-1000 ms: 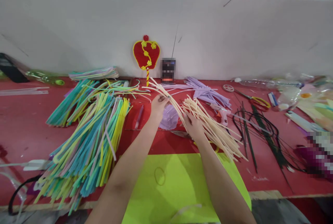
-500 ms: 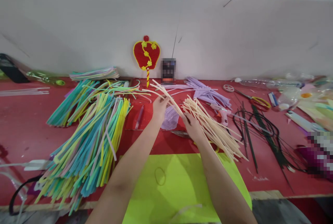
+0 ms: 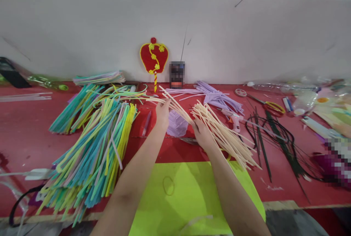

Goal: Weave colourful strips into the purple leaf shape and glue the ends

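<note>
**Cream Stems (image 3: 185, 115) Span Left Hand (image 3: 162, 113) and Right Hand (image 3: 202, 133)**

A worker's left hand pinches several slender cream stems, their far ends splaying out beyond its fingertips, while the right hand grips the same stems at the nearer end. The stems slant between the two hands over a red table (image 3: 170, 152). Just to the right of the right hand lies a loose pile of cream stems (image 3: 229, 141); whether the hand touches it cannot be told. Between the wrists sits a lilac leaf-shaped piece (image 3: 177, 124), and beyond the right hand rests a lilac bundle (image 3: 218, 97). Farther right of that hand is a glue gun (image 3: 236, 122). To the left of the left arm spreads a large multicoloured heap (image 3: 93, 155). Beyond the left hand, a red fan (image 3: 154, 57) stands upright near the wall. Below the hands, between the forearms, a thin loop (image 3: 174, 186) lies on a yellow-green sheet (image 3: 192, 206).
</note>
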Motion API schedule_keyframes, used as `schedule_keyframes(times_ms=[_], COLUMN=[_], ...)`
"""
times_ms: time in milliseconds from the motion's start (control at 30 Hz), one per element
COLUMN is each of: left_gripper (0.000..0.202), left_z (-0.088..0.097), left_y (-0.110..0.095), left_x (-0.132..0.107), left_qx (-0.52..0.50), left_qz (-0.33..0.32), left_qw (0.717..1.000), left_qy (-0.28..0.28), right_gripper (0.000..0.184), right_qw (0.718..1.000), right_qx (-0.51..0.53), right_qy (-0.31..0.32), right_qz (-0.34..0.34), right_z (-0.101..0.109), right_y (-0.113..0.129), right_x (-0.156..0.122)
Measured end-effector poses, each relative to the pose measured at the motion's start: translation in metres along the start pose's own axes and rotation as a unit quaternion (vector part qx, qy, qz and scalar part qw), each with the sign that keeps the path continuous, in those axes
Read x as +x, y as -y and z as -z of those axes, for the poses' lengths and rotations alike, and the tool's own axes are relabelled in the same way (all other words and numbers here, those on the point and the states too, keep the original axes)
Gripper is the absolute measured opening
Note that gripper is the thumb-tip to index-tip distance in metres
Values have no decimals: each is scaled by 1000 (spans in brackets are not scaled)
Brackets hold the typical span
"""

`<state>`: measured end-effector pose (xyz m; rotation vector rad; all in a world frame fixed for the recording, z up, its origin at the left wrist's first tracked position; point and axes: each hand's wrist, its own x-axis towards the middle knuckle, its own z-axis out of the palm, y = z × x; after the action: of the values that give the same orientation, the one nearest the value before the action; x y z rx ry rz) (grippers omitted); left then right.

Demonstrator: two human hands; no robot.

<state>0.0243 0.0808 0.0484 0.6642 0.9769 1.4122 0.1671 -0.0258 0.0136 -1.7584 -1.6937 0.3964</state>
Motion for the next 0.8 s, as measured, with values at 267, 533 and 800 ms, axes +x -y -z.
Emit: schedule_keyframes(times_ms=[267, 533, 800], left_gripper=[22, 23, 26], left_z=[12, -3, -11], left_y=[-8, 2, 4], left_x=[13, 0, -14], left_qx=[-55, -45, -6], left_qz=[6, 90, 86], left_qw=[998, 993, 974], left_qy=[5, 66, 210], right_gripper=[33, 34, 35], right_qw=[1000, 1000, 1000], right_qx=[-7, 9, -4], right_qy=[9, -25, -2], right_qz=[6, -9, -7], right_z=[-1, 0, 2], right_y=[0, 3, 4], right_x=[1, -1, -1])
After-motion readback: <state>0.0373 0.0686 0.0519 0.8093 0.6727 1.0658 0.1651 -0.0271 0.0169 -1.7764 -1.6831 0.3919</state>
